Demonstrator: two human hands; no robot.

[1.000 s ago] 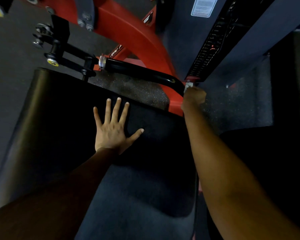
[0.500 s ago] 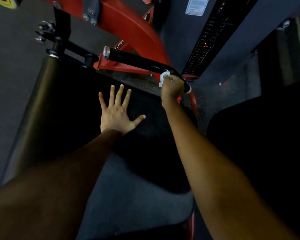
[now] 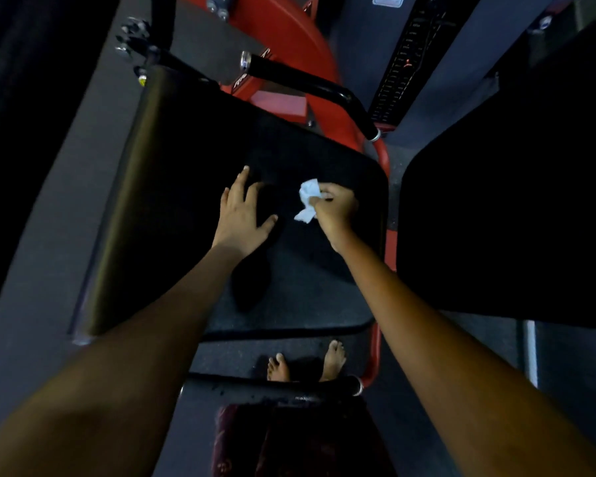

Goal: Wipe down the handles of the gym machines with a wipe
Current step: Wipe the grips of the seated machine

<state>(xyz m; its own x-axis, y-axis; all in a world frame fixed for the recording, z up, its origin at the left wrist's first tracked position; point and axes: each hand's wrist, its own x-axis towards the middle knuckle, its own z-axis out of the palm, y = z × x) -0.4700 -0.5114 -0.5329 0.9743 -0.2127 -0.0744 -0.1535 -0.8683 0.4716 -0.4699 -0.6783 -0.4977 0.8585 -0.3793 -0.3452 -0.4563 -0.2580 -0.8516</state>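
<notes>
While nothing in view shows which handles are already clean, the wipe (image 3: 306, 200) is off the metal and over the black pad (image 3: 193, 187), so the step in hand looks like a pause between handles.

Item: wipe, white, crumpled, pinched in the fingers of the right hand (image 3: 334, 210), near the pad's far right corner.

Item: left hand (image 3: 243, 218), fingers spread, pressed flat on the pad, just beside the wipe but apart from it.

Item: far handle (image 3: 307, 82), black grip, beyond the pad's far edge, well apart from both hands.

Item: near handle (image 3: 289, 387), black bar, by the pad's near edge above bare feet (image 3: 279, 368); judged likely to remain.
</notes>
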